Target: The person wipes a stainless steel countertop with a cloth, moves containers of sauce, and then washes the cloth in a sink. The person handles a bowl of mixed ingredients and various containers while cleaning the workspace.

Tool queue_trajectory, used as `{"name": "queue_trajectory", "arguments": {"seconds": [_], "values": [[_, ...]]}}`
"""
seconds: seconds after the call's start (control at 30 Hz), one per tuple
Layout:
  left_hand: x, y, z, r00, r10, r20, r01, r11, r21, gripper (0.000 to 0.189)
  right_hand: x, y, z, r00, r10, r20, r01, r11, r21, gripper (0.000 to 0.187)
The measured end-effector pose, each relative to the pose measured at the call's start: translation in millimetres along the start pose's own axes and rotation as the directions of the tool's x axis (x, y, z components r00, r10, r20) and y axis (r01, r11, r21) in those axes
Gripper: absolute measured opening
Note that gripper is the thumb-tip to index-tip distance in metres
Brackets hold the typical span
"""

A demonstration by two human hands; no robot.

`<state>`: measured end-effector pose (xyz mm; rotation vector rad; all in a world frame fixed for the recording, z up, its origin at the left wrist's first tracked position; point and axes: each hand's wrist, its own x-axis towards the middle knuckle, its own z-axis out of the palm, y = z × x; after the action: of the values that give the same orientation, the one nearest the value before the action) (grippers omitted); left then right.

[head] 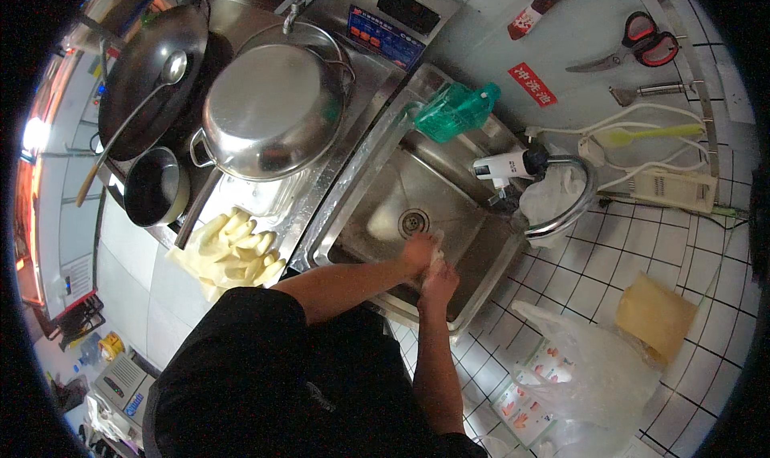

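Note:
Both hands meet over the stainless steel sink (pixel 367 217), near its front right part. A small crumpled pale, translucent piece (pixel 438 252), thin cloth or plastic, is gripped between them; which of the two I cannot tell. My left hand (pixel 418 254) has its fingers curled at the upper part of it. Just below, my right hand (pixel 440 282) closes around the lower part. The round drain (pixel 414 222) lies beside my left hand. A chrome gooseneck faucet (pixel 577 208) with a white spout head (pixel 502 165) reaches over the basin's right side.
A green plastic bottle (pixel 454 112) lies across the sink's back rim. Pale yellow rubber gloves (pixel 234 250) rest at the counter's front edge, near an upturned steel pan (pixel 274 109). Farther left are a wok (pixel 150 79) and saucepan (pixel 155 184). Scissors (pixel 637 46) hang on the wall.

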<state>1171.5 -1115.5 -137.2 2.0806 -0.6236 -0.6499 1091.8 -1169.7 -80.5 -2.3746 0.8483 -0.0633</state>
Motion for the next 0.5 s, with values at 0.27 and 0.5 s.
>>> {"name": "queue_trajectory", "arguments": {"seconds": [0.27,0.5], "values": [[8,-7,11,0.997,0.063,-0.049,-0.062,0.998,0.027,0.059,10,24,15,0.996,-0.003,-0.088,0.008,0.999,0.052,0.024],[4,0,-14,0.953,-0.246,0.177,0.301,0.705,-0.642,0.06,23,9,-21,0.95,0.05,-0.309,-0.032,0.997,0.063,0.027]]}}
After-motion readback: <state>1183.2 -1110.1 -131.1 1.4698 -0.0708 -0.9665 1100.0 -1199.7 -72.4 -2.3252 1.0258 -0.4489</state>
